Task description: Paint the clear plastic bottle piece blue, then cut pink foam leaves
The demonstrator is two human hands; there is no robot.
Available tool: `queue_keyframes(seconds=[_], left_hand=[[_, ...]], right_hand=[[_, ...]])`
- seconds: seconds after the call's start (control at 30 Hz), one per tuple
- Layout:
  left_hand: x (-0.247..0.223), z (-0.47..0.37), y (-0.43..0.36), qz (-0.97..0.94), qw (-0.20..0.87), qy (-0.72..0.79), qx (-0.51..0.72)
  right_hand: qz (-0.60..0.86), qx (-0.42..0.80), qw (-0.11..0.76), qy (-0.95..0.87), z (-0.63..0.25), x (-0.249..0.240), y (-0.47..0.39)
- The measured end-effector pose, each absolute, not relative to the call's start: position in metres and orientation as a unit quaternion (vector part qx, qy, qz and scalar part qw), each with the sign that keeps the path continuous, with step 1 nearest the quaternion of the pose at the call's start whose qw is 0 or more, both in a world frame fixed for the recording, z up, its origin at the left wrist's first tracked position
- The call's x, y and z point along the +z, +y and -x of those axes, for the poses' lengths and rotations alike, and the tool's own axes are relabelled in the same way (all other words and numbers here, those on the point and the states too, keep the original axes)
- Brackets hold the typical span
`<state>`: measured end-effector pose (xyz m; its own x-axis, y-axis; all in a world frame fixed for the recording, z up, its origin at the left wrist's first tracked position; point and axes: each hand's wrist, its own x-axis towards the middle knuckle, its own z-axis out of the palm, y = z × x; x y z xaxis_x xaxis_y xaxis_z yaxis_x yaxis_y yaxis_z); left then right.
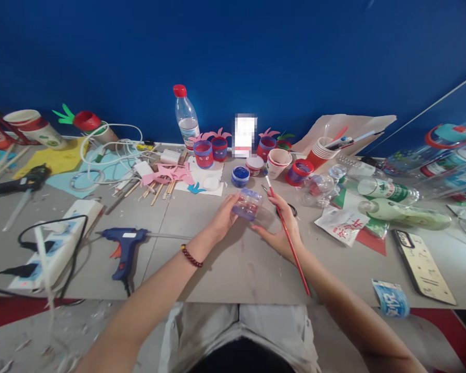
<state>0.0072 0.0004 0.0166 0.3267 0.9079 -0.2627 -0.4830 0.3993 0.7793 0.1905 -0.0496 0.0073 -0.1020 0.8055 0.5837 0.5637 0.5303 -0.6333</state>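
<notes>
Evidently you are at the painting step: your right hand has the red-handled paintbrush clamped among its fingers, thumb spread apart just below the blue-streaked plastic cup, bristles pointing beyond it. The cup sits in your left hand, fingers clamped on its left side. Coverage looks patchy; the next move appears to call for turning a bare patch toward the bristles. Farther back stand an open blue paint jar and red-and-blue cups.

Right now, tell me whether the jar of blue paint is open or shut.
Open: no lid covers the blue paint jar, and wet-looking blue paint shows inside its rim.
</notes>
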Motion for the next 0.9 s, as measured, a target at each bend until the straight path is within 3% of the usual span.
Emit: queue_keyframes(seconds=[0.3, 0.9], left_hand=[[0.02, -0.01, -0.005, -0.317, 0.776, 0.354, 0.414], [0.027, -0.003, -0.002, -0.429, 0.697, 0.411, 0.401]], right_hand=[[0.457, 0.128, 0.484, -0.735, -0.187, 0.009, -0.051], [0.443, 0.043, 0.467, -0.764, -0.19, 0.007, -0.049]])
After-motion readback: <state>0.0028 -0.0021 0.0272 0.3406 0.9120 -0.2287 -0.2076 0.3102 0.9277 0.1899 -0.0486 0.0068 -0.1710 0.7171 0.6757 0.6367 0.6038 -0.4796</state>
